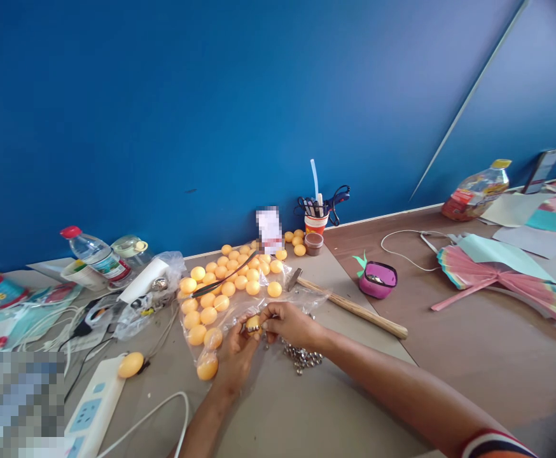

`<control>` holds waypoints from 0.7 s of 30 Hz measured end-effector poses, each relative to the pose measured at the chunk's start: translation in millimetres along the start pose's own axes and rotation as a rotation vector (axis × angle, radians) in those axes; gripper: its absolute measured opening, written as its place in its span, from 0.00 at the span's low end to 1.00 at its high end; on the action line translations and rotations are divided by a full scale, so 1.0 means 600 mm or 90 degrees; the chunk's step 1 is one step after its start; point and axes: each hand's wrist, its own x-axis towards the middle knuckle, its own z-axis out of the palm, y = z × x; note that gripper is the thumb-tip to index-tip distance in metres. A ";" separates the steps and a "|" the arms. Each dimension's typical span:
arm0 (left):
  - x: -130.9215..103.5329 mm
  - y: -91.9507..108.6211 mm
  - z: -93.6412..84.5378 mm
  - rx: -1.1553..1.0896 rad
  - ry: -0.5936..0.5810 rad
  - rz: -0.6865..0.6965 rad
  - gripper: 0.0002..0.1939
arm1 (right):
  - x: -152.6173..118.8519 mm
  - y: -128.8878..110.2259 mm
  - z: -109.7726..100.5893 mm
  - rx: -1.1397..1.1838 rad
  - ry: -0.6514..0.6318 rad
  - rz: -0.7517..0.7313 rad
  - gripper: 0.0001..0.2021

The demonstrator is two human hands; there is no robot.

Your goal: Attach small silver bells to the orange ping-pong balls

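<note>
My left hand (236,357) is closed around an orange ball (253,323) that has small shiny pieces on its side. The fingertips of my right hand (291,323) are pinched together at the ball's right side; whatever they may hold is too small to name. Partly beneath my right hand lies a heap of small shiny metal-looking pieces (303,357). Just beyond my hands, several more orange balls (228,289) lie on and in a clear plastic bag (233,308), with a thin dark strip (221,280) across them.
A hammer (354,306) with a wooden handle lies right of the balls, near a purple pouch (378,280). Behind stand a brown tub (313,243) and a cup of tools (316,222). Left are a power strip (94,401), cables and a bottle (99,254); a pink fan (492,273) lies right.
</note>
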 end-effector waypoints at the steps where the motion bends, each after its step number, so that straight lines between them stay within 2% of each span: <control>1: 0.000 0.001 -0.001 0.023 -0.005 0.003 0.18 | 0.000 -0.001 0.000 -0.004 -0.001 -0.007 0.06; 5: -0.002 0.004 -0.001 0.051 -0.010 0.007 0.19 | -0.001 -0.003 -0.001 -0.052 0.002 -0.024 0.06; 13: -0.007 0.018 0.010 0.002 -0.013 -0.021 0.18 | -0.002 -0.002 -0.005 -0.140 -0.006 -0.061 0.07; 17: -0.006 0.017 0.010 0.010 -0.002 -0.022 0.18 | -0.003 -0.003 -0.004 -0.119 -0.002 -0.040 0.07; 21: -0.005 0.002 0.001 0.044 0.005 -0.001 0.18 | -0.004 -0.002 0.000 -0.087 0.012 -0.007 0.07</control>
